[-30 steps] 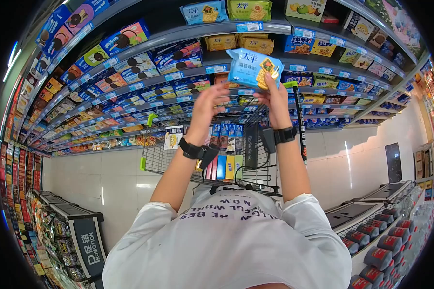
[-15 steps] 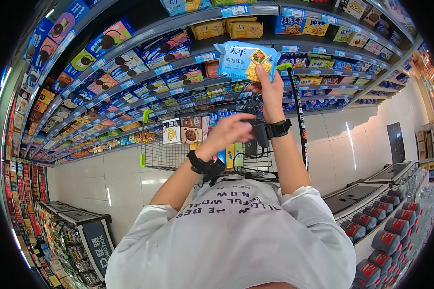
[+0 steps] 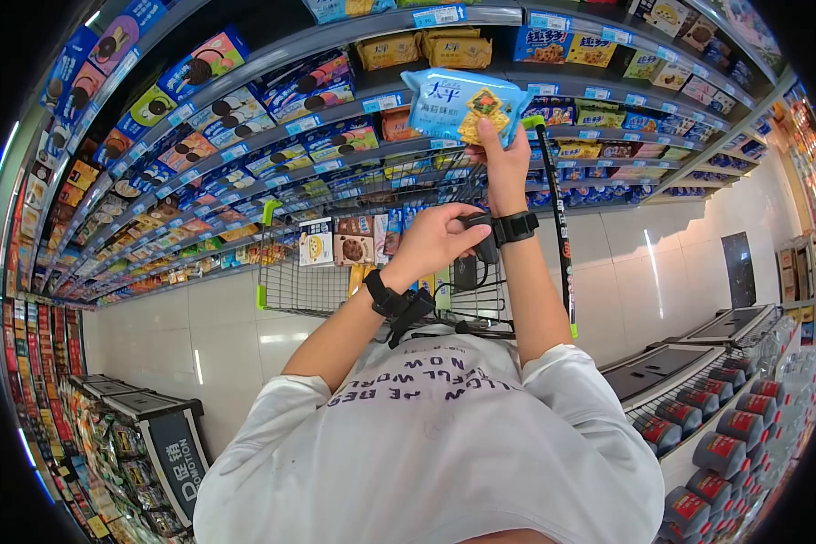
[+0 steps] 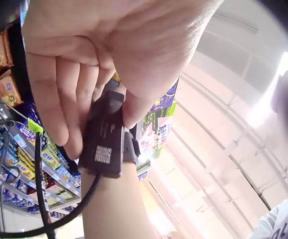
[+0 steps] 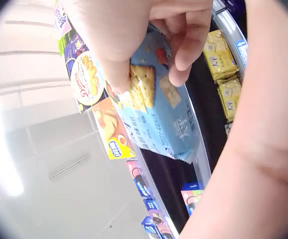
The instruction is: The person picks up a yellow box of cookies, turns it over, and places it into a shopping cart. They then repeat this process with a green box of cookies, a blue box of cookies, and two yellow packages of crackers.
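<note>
My right hand (image 3: 506,168) holds up a light blue pack of crackers (image 3: 470,104) by its lower right part, thumb across the front. In the right wrist view the same cracker pack (image 5: 156,117) sits between the thumb and the curled fingers. My left hand (image 3: 440,240) reaches across to the right wrist and pinches the small black wrist camera (image 4: 104,137) strapped there. A black cable (image 4: 79,211) runs from this camera. Below both hands stands the shopping cart (image 3: 290,276), holding several cookie boxes (image 3: 354,249).
Shelves (image 3: 354,68) of cookies and crackers curve across the front. Yellow cracker packs (image 3: 453,47) lie just behind the blue one. A promotion stand (image 3: 174,462) is at the lower left, and bottles (image 3: 721,453) stand at the lower right. A black pole (image 3: 558,227) rises along the cart's right side.
My left hand has moved down and right from beside the cracker pack to the right wrist, and now pinches the wrist camera. The right hand keeps holding the pack; the head view has shifted slightly.
</note>
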`<act>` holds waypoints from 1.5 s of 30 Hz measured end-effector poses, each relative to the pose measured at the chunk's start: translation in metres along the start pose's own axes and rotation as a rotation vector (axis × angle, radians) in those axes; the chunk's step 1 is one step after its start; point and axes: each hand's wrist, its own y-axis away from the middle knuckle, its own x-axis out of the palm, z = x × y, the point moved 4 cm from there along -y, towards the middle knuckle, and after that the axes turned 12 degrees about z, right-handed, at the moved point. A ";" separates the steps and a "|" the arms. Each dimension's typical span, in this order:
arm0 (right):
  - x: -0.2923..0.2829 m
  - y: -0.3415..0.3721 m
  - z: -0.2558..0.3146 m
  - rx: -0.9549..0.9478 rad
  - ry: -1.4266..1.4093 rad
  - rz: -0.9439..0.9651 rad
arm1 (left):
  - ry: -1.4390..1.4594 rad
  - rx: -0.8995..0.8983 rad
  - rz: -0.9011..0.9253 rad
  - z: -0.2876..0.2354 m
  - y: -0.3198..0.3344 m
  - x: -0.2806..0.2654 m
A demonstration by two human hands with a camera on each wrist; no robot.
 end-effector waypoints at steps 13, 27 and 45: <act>0.007 0.050 -0.008 0.413 0.127 0.212 | 1.104 0.467 -0.483 0.007 0.032 -0.157; 0.079 0.095 -0.037 0.589 0.090 0.524 | 0.234 0.093 -0.185 -0.003 0.113 -0.147; 0.202 0.113 -0.057 -0.017 0.889 0.620 | 0.110 0.249 -0.379 0.024 0.214 -0.258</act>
